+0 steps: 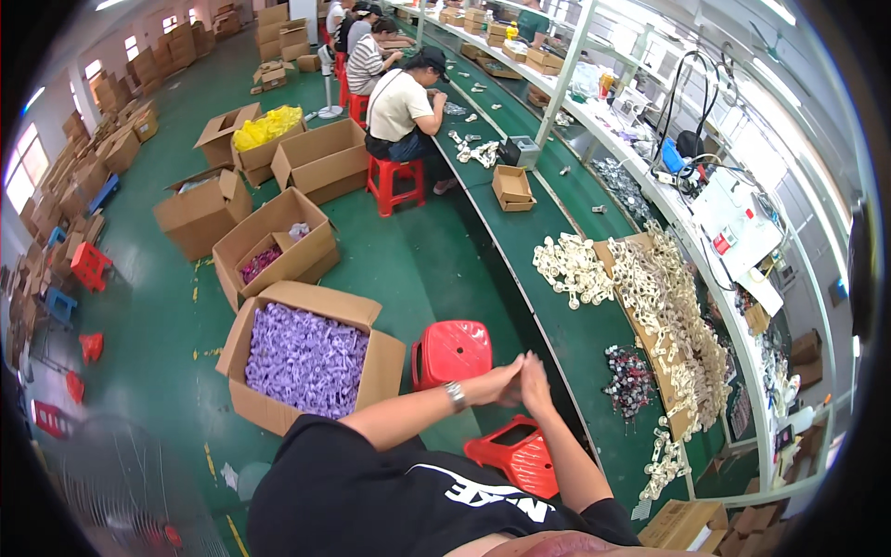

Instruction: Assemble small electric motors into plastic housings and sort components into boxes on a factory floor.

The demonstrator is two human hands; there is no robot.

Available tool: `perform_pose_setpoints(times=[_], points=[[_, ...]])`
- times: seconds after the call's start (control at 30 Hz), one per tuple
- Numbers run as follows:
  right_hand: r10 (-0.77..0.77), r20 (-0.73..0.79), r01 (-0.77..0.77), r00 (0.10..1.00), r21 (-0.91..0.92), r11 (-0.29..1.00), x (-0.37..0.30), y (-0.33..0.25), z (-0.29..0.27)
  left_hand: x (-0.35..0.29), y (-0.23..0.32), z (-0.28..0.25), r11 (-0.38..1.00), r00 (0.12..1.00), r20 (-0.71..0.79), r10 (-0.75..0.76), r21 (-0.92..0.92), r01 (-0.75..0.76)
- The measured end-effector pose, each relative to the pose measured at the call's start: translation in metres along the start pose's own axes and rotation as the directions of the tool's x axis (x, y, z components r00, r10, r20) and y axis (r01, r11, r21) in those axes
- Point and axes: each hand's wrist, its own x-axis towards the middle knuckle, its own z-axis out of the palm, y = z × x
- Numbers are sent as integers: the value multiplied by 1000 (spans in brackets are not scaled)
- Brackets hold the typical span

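My left hand [502, 383], with a metal-banded watch [455, 396] on its wrist, meets my right hand [535, 384] in front of my body. The palms are pressed against each other, fingers stretched out and flat. Nothing shows between them, though the inner faces are hidden. Below and beside the hands are two red plastic stools [455, 353], one upright and one tilted [522, 457]. To the right runs a green-topped workbench, with a dark heap of small parts [629, 381] nearest my right hand.
Cream plastic parts [664, 306] are piled along the bench on cardboard. An open carton of purple parts [306, 357] stands on the left. More cartons [325, 158] line the floor. A person [401, 107] sits farther up the bench, others beyond. Shelving [640, 176] borders the right side.
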Motion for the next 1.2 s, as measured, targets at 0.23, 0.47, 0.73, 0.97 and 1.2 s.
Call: perform_pose_setpoints(times=[0.23,0.47,0.73,0.97,1.2], points=[[251,397,-197,883,-170,965,-25,46,103,-47,-217,-365,-67,952,-275,137,956,286],[458,695,-371,555,-286,883,-65,57,125,-84,-231,-393,615,695,-591,-410,383,689],[582,653,-492,484,-348,798,-49,97,139,-94,-194,-421,725,688,-592,-420,237,647],[718,496,-742,488,-196,641,-53,89,88,-154,-152,-423,618,945,94,-314,776,128],[678,494,-676,544,-220,703,-45,97,26,-84,-187,-354,872,850,-390,353,467,-148]])
